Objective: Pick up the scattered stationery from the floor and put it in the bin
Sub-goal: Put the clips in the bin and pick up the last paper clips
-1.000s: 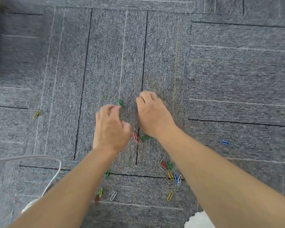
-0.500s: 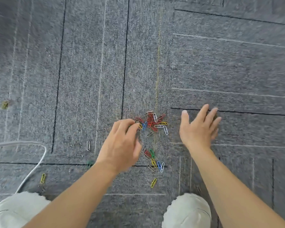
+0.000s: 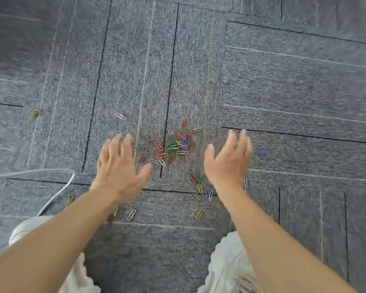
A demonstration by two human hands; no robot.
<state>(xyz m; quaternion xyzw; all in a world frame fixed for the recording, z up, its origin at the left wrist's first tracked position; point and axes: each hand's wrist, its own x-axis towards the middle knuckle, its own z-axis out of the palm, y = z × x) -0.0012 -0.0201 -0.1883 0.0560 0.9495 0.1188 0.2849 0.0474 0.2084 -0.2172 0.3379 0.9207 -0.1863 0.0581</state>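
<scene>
Head view: spread hands flank a heap of paper clips [image 3: 173,146] on grey carpet [image 3: 283,81].
White cable [image 3: 57,193] at far left; left hand [image 3: 118,166] flat, fingers straight, holding nothing; heap between the hands; right hand [image 3: 226,161] equally splayed and empty.

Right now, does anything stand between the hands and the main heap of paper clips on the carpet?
Nothing visible does. The left hand and right hand are spread open on either side of the heap of paper clips, with only carpet and stray clips between. The bin is out of view, so that path cannot be judged.
</scene>
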